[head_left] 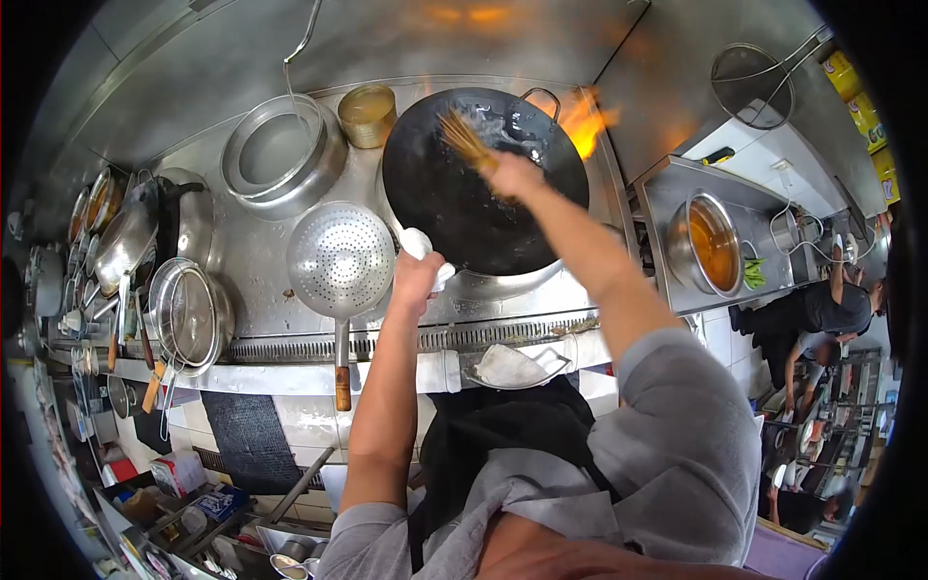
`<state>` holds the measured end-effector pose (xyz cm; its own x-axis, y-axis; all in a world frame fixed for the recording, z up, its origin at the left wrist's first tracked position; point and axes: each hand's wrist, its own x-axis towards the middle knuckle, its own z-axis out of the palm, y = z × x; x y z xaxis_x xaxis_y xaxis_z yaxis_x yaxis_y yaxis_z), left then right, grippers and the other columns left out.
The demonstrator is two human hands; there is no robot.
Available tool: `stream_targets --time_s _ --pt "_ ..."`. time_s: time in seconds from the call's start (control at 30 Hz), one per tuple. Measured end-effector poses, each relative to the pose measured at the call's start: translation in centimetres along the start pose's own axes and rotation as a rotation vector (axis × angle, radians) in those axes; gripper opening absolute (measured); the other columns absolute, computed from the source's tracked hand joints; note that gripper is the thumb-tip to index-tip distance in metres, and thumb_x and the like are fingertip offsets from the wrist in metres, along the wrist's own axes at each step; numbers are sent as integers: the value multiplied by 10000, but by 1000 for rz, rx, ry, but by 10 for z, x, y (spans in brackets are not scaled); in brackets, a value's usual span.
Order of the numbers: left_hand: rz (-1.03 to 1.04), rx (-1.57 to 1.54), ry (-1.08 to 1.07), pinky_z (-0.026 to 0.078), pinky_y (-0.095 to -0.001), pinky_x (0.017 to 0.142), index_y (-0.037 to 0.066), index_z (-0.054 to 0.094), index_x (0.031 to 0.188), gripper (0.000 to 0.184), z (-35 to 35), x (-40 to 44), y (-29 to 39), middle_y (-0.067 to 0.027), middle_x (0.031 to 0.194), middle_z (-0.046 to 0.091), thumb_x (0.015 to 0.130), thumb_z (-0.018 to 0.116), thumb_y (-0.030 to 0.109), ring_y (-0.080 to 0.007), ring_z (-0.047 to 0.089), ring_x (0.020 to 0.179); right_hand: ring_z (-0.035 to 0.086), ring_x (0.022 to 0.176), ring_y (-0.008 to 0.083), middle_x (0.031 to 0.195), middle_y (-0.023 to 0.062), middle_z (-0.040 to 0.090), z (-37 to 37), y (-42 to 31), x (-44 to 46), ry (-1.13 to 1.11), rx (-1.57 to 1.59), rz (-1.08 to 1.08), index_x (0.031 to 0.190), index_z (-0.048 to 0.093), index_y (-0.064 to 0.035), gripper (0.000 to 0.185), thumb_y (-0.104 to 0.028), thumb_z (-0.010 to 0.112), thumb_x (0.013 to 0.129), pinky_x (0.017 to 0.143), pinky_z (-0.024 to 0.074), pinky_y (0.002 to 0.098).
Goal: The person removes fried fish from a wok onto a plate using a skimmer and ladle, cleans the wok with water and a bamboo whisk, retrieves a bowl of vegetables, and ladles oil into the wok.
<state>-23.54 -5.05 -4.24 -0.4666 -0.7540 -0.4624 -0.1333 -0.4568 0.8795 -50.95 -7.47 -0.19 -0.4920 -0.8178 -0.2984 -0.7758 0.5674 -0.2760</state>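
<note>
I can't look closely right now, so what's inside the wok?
Water and a brush show in the wok. The right hand and forearm hide part; what's beneath can't be seen.

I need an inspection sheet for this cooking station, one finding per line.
Surface: steel stove top, wet in places.
Job's things: black wok with liquid inside; bamboo brush within its rim; flame beyond its far right side.
Clutter: perforated ladle left of the wok; strainer further left.
Hands: right hand grips the brush; left hand holds a white cloth at the wok's near-left rim.
Cables: white cord by the right-hand wall.
Surroundings: basin of orange-brown liquid right; people at far right.
</note>
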Motion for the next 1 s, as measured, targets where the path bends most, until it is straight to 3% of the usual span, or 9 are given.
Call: stream_targets --time_s 0.07,0.2,0.3,0.4,0.5,0.67,0.7,0.8,1.0 --pt "18 -13 29 369 -289 367 86 535 956 166 0 -5 -1 -27 712 569 810 612 103 -130 537 508 653 1072 373 1161 124 692 62 -6 -17 147 132 -6 1364 549 -292 488 -472 540 910 921 518 469" --pt "52 -59 42 388 -301 361 62 512 1007 232 5 -4 -2 -50 734 582 792 596 85 -140 559 505 621 1126 388 1233 207 639 50 60 -93 -206 62 -340 1451 467 -253 608 -513 552 908 977 491 449" --pt "26 -40 32 359 -292 354 71 528 972 186 9 -11 2 -44 714 578 795 586 78 -138 546 493 647 1087 349 1213 175 658 -49 117 -105 -417 -233 -229 1431 490 -288 598 -540 558 893 920 521 431" --pt "-7 -72 -11 330 -285 351 69 543 920 129 8 -7 1 -42 685 572 799 586 82 -137 529 479 678 1018 314 1128 128 700 -102 88 -50 -169 -476 -64 1371 544 -303 508 -500 555 903 835 547 454" --pt "-47 -52 -32 333 -286 359 82 558 919 112 4 3 -5 -32 700 577 818 598 108 -133 528 493 681 1002 333 1091 128 708 -6 43 8 144 -156 -85 1346 550 -291 472 -479 558 913 844 544 468" --pt "82 24 43 379 -307 392 76 575 934 123 2 -6 -14 -19 712 578 825 611 119 -135 548 536 673 1019 364 1149 182 683 16 -11 -106 -178 225 -114 1439 471 -273 533 -430 566 939 898 523 462" --pt "118 -9 79 412 -304 422 50 568 945 156 5 -25 -4 -27 733 580 808 620 106 -137 565 562 671 1023 369 1172 192 674 3 0 -126 -373 289 -162 1464 444 -273 554 -421 570 945 913 516 454" --pt "224 -55 94 440 -296 451 34 544 995 213 -15 -38 -7 -41 787 581 792 603 56 -138 568 579 618 1146 341 1326 169 601 4 92 -165 -151 48 -541 1472 447 -224 579 -449 566 952 995 476 414" --pt "432 190 112 461 -292 502 17 560 1071 311 -15 -55 55 -66 877 608 776 625 92 -142 588 642 579 1186 264 1332 184 594 0 214 -269 20 568 -104 1447 460 -56 598 -387 586 965 1025 420 342"
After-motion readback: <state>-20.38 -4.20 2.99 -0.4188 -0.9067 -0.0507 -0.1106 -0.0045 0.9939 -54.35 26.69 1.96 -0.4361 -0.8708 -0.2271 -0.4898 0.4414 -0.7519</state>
